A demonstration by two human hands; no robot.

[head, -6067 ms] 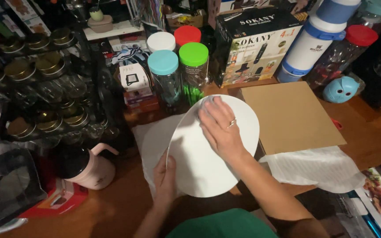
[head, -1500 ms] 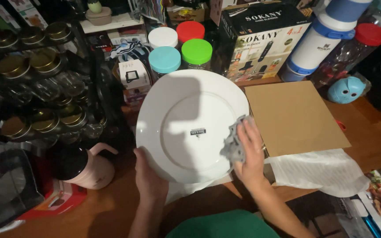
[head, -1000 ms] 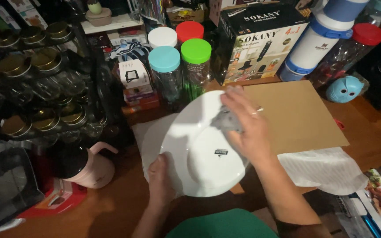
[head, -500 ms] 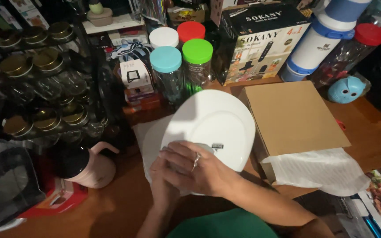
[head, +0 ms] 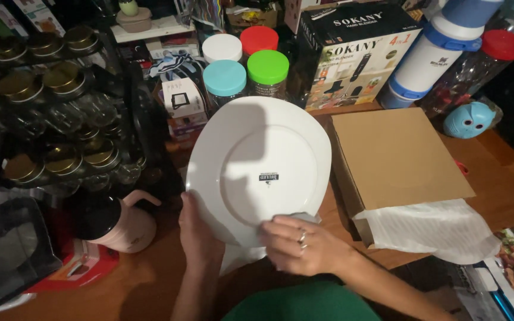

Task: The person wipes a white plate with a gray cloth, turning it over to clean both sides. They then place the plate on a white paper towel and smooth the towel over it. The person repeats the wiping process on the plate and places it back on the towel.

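A round white plate (head: 257, 160) is held tilted up, its underside with a small dark stamp facing me. My left hand (head: 199, 233) grips its lower left rim. My right hand (head: 301, 244), a ring on one finger, presses a small grey cloth (head: 304, 216) against the plate's lower right edge. A white paper sheet (head: 236, 257) lies on the wooden table under the plate.
A brown cardboard box (head: 397, 160) sits right of the plate with white paper (head: 432, 229) draped at its front. Jars with coloured lids (head: 242, 68), a printed appliance box (head: 352, 50) and a blue-white bottle (head: 432, 50) stand behind. A black rack of gold-lidded jars (head: 49, 119) and a pink jug (head: 117, 223) stand at left.
The plate has tipped up steeper toward me. My right hand with the cloth slid from the lower left rim to the lower right edge; my left hand keeps its grip.
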